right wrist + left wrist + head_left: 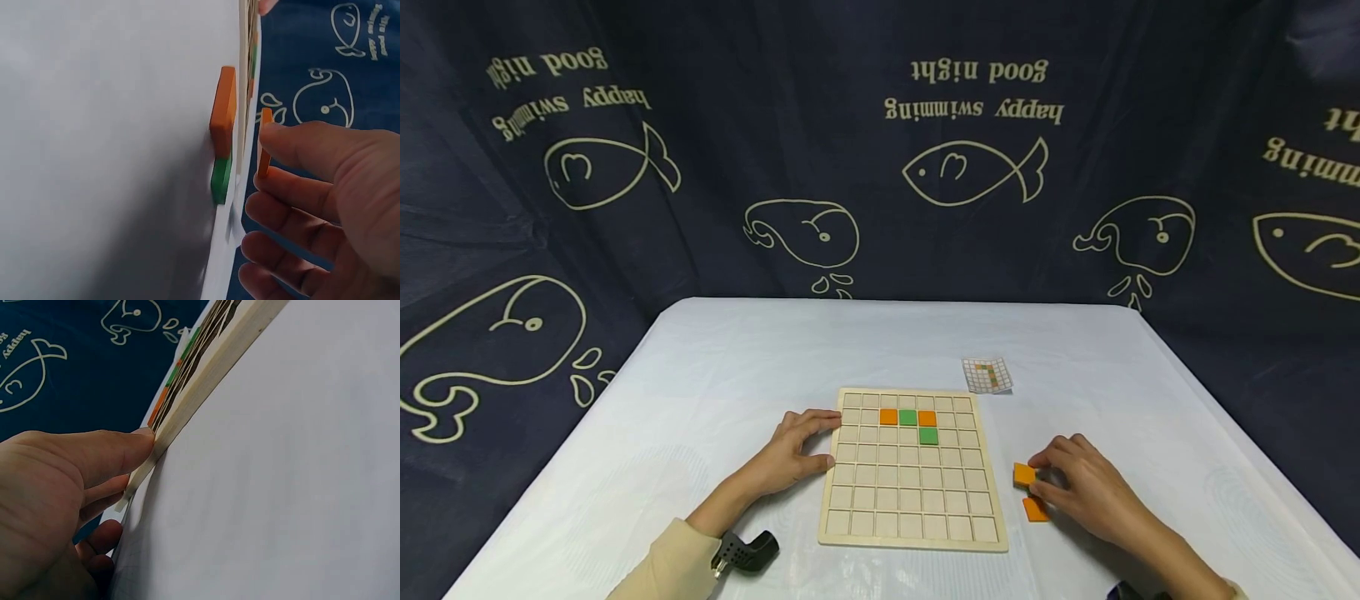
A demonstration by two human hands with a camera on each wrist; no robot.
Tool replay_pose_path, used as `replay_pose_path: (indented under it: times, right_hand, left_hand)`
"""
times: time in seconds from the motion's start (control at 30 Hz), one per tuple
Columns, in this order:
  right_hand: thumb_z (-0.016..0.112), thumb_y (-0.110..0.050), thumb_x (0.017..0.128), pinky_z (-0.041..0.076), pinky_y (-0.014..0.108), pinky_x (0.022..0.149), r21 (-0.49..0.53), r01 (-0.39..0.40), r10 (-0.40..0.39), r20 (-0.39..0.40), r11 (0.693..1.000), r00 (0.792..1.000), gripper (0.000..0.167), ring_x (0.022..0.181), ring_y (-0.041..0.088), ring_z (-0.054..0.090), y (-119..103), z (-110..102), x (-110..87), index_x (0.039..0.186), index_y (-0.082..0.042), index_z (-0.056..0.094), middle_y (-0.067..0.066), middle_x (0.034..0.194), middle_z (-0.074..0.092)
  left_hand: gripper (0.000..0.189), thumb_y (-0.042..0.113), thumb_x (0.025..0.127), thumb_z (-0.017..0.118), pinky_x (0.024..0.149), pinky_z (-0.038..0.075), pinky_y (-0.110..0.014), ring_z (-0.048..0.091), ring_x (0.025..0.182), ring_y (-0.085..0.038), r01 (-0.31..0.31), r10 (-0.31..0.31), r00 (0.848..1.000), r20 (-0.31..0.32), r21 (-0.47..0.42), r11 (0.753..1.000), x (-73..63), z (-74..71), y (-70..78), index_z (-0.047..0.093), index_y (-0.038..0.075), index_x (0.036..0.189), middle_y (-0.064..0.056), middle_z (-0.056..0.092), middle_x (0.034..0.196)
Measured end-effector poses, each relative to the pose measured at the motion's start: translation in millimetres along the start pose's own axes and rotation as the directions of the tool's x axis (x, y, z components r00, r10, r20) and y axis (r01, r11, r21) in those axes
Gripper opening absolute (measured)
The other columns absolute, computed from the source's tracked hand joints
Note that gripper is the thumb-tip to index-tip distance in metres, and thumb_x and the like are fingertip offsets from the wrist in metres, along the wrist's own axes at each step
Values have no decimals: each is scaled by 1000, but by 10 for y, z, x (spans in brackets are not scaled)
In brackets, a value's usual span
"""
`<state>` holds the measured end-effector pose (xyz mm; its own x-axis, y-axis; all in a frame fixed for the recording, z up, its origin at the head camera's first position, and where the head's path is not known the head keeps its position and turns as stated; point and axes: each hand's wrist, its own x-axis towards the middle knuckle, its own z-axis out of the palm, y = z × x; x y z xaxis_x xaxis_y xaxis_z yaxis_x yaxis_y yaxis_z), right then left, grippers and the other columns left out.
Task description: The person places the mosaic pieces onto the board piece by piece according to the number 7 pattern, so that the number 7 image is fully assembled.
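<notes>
A wooden grid board [887,525] lies in the middle of the table in the head view. On it sit orange and green square tiles; three form a row, with a green tile [928,436] below the right end. My left hand [786,457] rests at the board's left edge, fingers extended, thumb touching its side [206,387]. Right of the board, my right hand [1086,487] pinches an orange tile [265,147] between thumb and index finger, above the table. Below that hand, another orange tile [1036,509] and a green tile [220,180] show in the right wrist view.
A small printed pattern card [987,376] lies beyond the board's upper right corner. The table wears a white cover [760,350]. A dark cloth [880,167] with fish and whale drawings hangs behind it. Dark devices are strapped at both wrists.
</notes>
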<state>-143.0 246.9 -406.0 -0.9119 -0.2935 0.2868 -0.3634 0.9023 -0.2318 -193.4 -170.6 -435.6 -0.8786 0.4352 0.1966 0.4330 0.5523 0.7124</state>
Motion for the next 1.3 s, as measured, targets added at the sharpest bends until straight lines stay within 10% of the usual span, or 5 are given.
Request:
replay_pose_path:
  times: [1.3]
  right_hand:
    - [75, -29, 78, 42, 26, 73, 75, 189, -189, 6, 979, 982, 20, 83, 5, 42, -566, 271, 606, 94, -18, 70, -11, 93, 61]
  left_hand:
    - [54, 19, 80, 73, 90, 26, -32, 33, 102, -14, 14, -14, 1000, 5, -3, 1000, -1, -6, -13, 56, 12, 130, 3, 48, 141]
